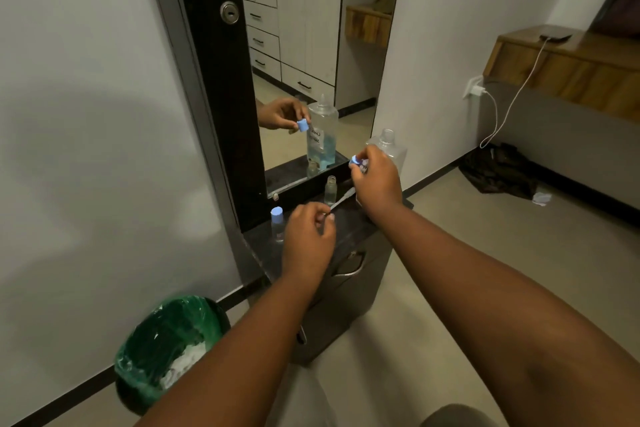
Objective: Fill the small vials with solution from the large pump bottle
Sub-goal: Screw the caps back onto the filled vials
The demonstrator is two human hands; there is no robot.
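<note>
**Vials and big bottle on the dark desk by the mirror**

Vials stand on a narrow dark desk (349, 236) set against a tall mirror (311, 45). One vial with a blue cap (277, 224) stands upright at the left end, just beside the left hand (306, 239). A second, open vial (330, 189) stands upright farther back, near the mirror's lower edge, between the two hands. The large clear bottle (389, 147) stands at the back right corner of the desk, its neck open with no pump on it; its lower part is hidden behind the right hand (375, 178).

The right hand is raised above the desk in front of the large bottle, its grip closed in a pinch on a small blue cap (355, 160) held at the fingertips. The left hand is lower and nearer, its thumb and fingers pinching the near end of a thin pale tube (343, 198) that slants up toward the right hand; whether its far end touches anything I cannot tell.

The mirror shows the reflection of a hand with the blue cap, the bottle partly filled with bluish liquid, and white cabinets behind. On the floor to the left stands a bin lined with a green bag (169, 347). To the right, a white charger (476, 91) sits in a wall socket, its cable running up to a phone (554, 36) on a wooden shelf (571, 69). Dark cloth (498, 168) lies on the floor below.
</note>
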